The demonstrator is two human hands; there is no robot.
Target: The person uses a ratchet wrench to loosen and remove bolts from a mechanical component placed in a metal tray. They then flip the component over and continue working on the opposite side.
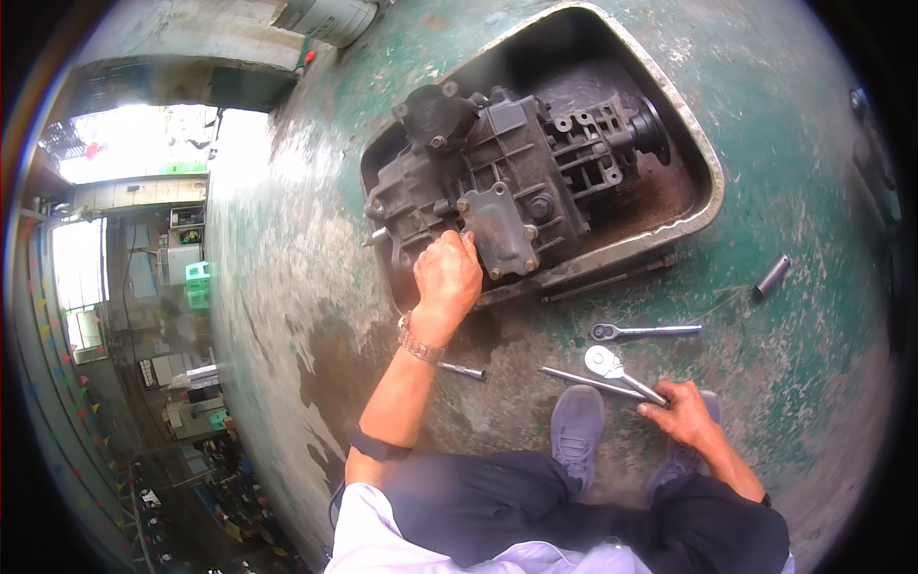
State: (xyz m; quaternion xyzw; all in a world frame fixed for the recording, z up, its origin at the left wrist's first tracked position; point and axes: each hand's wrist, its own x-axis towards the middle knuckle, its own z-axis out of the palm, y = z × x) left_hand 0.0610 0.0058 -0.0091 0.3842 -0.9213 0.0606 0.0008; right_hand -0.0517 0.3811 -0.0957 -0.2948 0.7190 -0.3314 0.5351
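Holding silver ratchet [627,376] | right grip [681,415] | left grip [449,273] at gearbox [526,163]

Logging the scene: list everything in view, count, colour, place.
Floor: 1, worn green, throughout
Tray: 1, black, on floor ahead
Gearbox: 1, dark grey, in tray
Held ratchet: 1, silver, lower right
Floor ratchet: 1, silver, beyond held ratchet
Thin rod: 1, silver, floor beside held ratchet
Short rod: 1, silver, floor, lower centre
Tube: 1, grey, floor, right
Container: 1, pale grey, top
Stools: uncountable, green, far left
Background clutter: uncountable, mixed, left
Wristwatch: 1, metallic, left wrist
Shoes: 2, grey, lower right
Trousers: 1, dark, lower edge
Shirt: 1, pale, lower edge
Left hand: 1, bare, at gearbox; grasp hidden
Right hand: 1, bare, gripping held ratchet
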